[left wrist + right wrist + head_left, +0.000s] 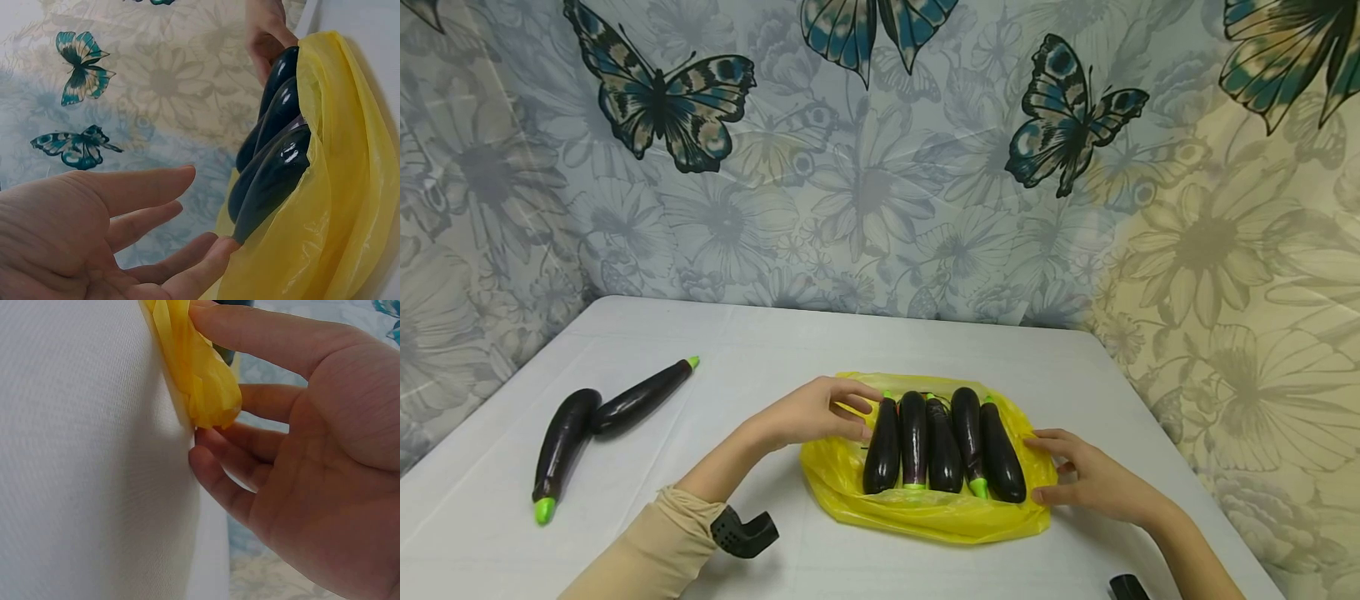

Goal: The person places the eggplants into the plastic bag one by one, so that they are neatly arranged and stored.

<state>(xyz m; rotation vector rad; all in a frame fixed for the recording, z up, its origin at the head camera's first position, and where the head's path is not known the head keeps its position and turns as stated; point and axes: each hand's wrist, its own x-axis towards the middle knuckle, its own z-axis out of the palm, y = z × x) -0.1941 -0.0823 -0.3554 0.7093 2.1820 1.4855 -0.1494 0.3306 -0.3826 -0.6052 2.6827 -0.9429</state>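
Several glossy dark eggplants [943, 442] lie side by side in an open yellow plastic bag [925, 523], some with green ends toward me, some away. My left hand [829, 410] is at the bag's left side, fingers spread and loosely bent, fingertips close to the leftmost eggplant [882, 450]. In the left wrist view, that hand [125, 237] has a gap between thumb and fingers, with one fingertip right at the eggplants. At the bag's right edge, my right hand [1093, 475] touches the plastic with relaxed, parted fingers. The right wrist view shows the bag's folded end [215, 394] between thumb and fingers.
Two more eggplants, one upright in view [561, 450] and one slanting [643, 400], lie touching at the left of the white-covered table [760, 342]. Black devices sit at the left wrist [745, 533] and right wrist [1127, 587]. A butterfly-patterned curtain [880, 208] hangs behind.
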